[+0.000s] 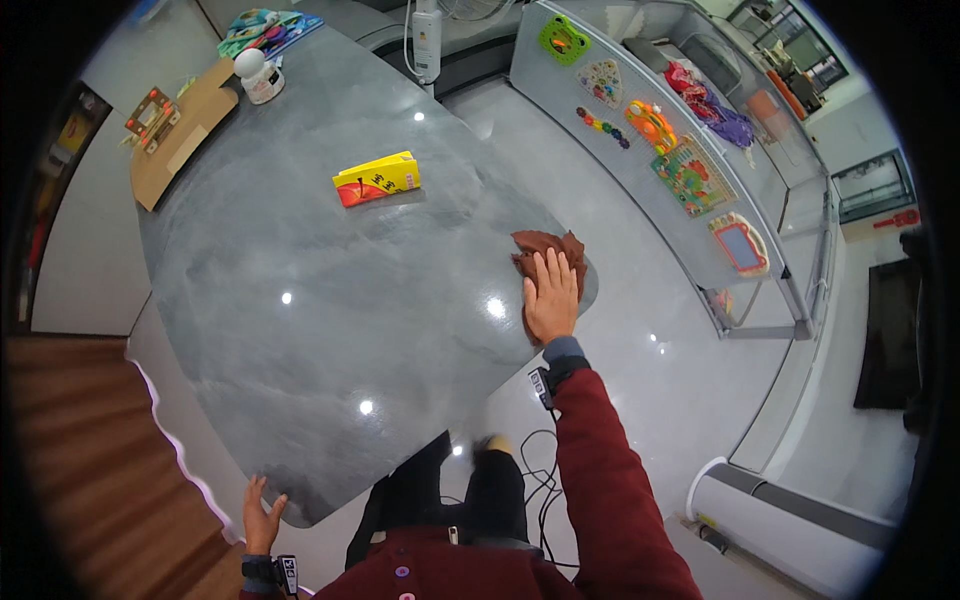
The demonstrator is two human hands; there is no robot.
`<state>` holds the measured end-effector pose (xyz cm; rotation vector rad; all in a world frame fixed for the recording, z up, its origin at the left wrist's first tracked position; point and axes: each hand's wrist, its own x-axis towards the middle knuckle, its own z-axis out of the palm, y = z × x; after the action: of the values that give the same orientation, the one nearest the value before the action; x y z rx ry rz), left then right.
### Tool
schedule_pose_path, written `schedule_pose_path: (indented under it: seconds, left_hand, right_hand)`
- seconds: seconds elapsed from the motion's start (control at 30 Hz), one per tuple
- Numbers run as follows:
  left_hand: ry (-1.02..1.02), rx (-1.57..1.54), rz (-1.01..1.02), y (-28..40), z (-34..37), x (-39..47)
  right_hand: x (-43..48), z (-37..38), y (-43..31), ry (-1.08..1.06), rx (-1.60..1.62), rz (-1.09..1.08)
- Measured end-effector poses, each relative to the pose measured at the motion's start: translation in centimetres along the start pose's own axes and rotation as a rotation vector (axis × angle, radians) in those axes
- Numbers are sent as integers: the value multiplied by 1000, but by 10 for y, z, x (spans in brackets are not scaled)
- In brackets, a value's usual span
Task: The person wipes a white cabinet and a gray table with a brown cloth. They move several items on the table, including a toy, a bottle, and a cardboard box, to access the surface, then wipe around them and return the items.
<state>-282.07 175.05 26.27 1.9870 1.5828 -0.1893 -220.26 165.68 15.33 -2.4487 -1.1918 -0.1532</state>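
Observation:
A brown cloth (538,241) lies crumpled at the right corner of a grey marbled tabletop (315,352). My right hand (553,296) presses flat on it, fingers stretched out and pointing away from me. Part of the cloth is hidden beneath the palm. At the table's near left corner, my left hand (262,517) is beside the edge with thumb and fingers apart, holding nothing. Whether its fingertips touch the edge I cannot tell. Farther back on the tabletop, a folded yellow and red card packet (377,180) bearing writing stands on its edge.
A white bottle (259,77), a cardboard piece (184,139) and a colourful cloth bundle (262,34) occupy the table's far left. Right of the table runs a playpen panel (637,180) hung with toys. Black cables (541,487) trail on the floor by my legs.

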Motion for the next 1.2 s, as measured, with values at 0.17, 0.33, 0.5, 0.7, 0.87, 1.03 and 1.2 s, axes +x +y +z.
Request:
schedule_pose_path:
  seconds: [0.17, 0.33, 0.5, 0.7, 0.87, 1.03, 1.2]
  left_hand:
    - [113, -180, 35, 79, 25, 1]
    - [253, -294, 226, 198, 61, 24]
    - [275, -296, 245, 298, 61, 43]
    - [389, -125, 359, 362, 45, 111]
    - [566, 11, 476, 391, 32, 218]
    - [591, 213, 466, 418, 24, 310]
    - [363, 359, 362, 418, 24, 357]
  right_hand:
    - [-6, -19, -33, -254, 125, -81]
    - [-37, -26, -63, -431, 348, -825]
    - [3, -25, 16, -463, 296, -777]
    - [40, -36, 54, -330, 289, -737]
    - [41, -40, 50, -372, 311, -736]
    - [44, -45, 49, -452, 242, -737]
    - [47, -47, 45, -511, 200, -736]
